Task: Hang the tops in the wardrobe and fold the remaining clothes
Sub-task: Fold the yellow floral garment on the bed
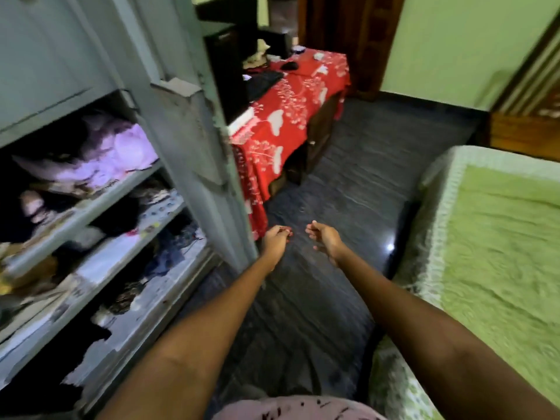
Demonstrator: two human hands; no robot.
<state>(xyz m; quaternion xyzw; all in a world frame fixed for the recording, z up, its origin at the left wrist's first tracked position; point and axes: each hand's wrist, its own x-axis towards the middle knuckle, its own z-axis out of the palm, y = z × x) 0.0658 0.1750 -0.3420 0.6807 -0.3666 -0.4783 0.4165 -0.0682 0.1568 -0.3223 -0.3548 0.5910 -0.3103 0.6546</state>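
The person stands beside the open wardrobe (188,153), both bare arms stretched forward and low over the dark floor (348,183). The left hand (275,237) hangs just off the wardrobe's door edge, its fingers loosely curled with nothing between them; the right hand (323,236), just beside it on the side away from the wardrobe, is likewise loosely curled and holds nothing. Neither grip pinches cloth or a hanger, so the hands look to be between jobs, probably carried ahead of the body while the person turns from the wardrobe toward whatever comes next. Inside the wardrobe, 3 shelves (100,204) carry heaped and partly folded clothes, with a pale lilac bundle (121,150) on the uppermost of them; these sit where folded garments belong, though the piles are too blurred to name piece by piece. No hanging rail and no hanger is in view, and no loose top lies where the hands are. Across the floor from the wardrobe, the bed with its green quilted cover (500,237) shows no garments on the part in view. Beyond the wardrobe's far edge stands a bench draped in a red patterned cloth (288,116), bearing small dark items. Judging from this, the remaining clothes lie outside the view.
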